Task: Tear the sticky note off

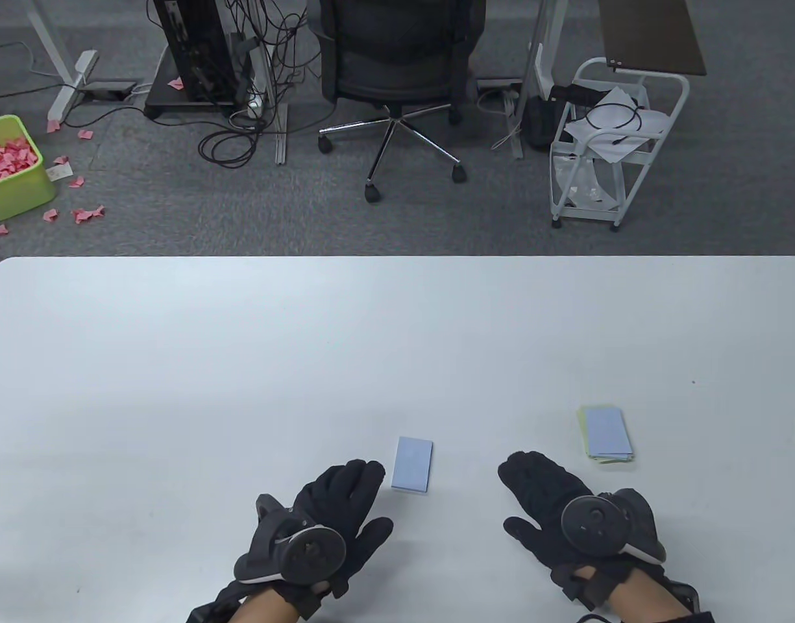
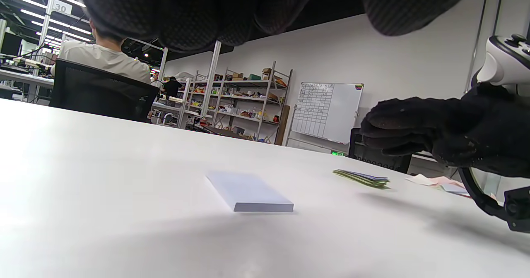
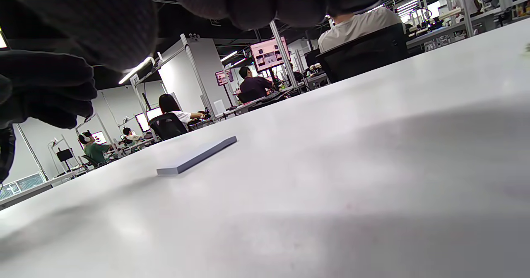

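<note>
Reaching stage: you had not yet touched the sticky note pad [image 1: 412,464]; nothing was torn.
Pad place: lower centre of the table view, flat on the bench [image 1: 241,363].
Left hand [image 1: 332,513]: empty, fingers loosely extended, just left of the pad.
Right hand [image 1: 553,503]: empty, loosely open, lower right.
Loose sheets [image 1: 606,433]: right of the pad.
Next move: probably you needed one hand pressing the pad while the other pinched the top sheet's free edge.

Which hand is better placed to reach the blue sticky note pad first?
Probably the left hand. Its fingertips lie just beside the blue sticky note pad, almost at its near left corner. The right hand sits farther away, between the pad and the loose notes.
</note>
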Demonstrator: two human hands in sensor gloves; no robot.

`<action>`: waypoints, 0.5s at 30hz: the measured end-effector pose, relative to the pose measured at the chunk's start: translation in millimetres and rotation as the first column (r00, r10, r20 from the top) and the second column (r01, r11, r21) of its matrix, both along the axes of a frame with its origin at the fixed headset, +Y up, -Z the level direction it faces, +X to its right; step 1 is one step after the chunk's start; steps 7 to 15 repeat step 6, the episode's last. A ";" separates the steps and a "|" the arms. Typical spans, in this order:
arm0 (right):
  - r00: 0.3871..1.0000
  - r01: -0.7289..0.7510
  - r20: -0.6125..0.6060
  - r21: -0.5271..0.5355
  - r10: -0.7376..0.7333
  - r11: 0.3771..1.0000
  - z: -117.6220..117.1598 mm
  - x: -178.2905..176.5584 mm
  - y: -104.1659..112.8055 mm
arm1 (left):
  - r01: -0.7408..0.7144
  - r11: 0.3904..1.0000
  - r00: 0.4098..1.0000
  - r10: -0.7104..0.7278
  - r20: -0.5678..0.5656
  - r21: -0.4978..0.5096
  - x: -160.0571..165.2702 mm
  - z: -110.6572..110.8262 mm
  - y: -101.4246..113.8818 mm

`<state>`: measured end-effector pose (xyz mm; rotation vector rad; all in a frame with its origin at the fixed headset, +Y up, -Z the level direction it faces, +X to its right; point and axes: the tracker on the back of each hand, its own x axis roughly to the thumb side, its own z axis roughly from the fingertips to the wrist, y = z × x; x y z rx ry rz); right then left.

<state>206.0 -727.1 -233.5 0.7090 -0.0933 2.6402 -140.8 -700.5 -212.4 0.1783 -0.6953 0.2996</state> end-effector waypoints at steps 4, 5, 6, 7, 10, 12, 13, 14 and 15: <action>1.000 -0.001 -0.006 -0.006 0.001 1.000 1.0 -1.0 -0.3 | 0.002 1.000 1.000 -0.002 -0.001 0.004 0.2 0.7 0.2; 1.000 -0.003 -0.007 -0.009 0.003 1.000 1.2 -1.4 -0.6 | -0.002 1.000 1.000 0.002 0.001 0.003 0.9 1.6 0.3; 1.000 -0.005 -0.009 -0.011 0.005 1.000 1.6 -1.9 -0.4 | -0.006 1.000 1.000 0.006 0.003 0.002 1.4 2.3 0.4; 1.000 -0.005 -0.009 -0.011 0.005 1.000 1.6 -1.9 -0.4 | -0.006 1.000 1.000 0.006 0.003 0.002 1.4 2.3 0.4; 1.000 -0.005 -0.009 -0.011 0.005 1.000 1.6 -1.9 -0.4 | -0.006 1.000 1.000 0.006 0.003 0.002 1.4 2.3 0.4; 1.000 -0.005 -0.009 -0.011 0.005 1.000 1.6 -1.9 -0.4 | -0.006 1.000 1.000 0.006 0.003 0.002 1.4 2.3 0.4; 1.000 -0.005 -0.009 -0.011 0.005 1.000 1.6 -1.9 -0.4 | -0.006 1.000 1.000 0.006 0.003 0.002 1.4 2.3 0.4; 1.000 -0.005 -0.009 -0.011 0.005 1.000 1.6 -1.9 -0.4 | -0.006 1.000 1.000 0.006 0.003 0.002 1.4 2.3 0.4; 1.000 -0.005 -0.009 -0.011 0.005 1.000 1.6 -1.9 -0.4 | -0.006 1.000 1.000 0.006 0.003 0.002 1.4 2.3 0.4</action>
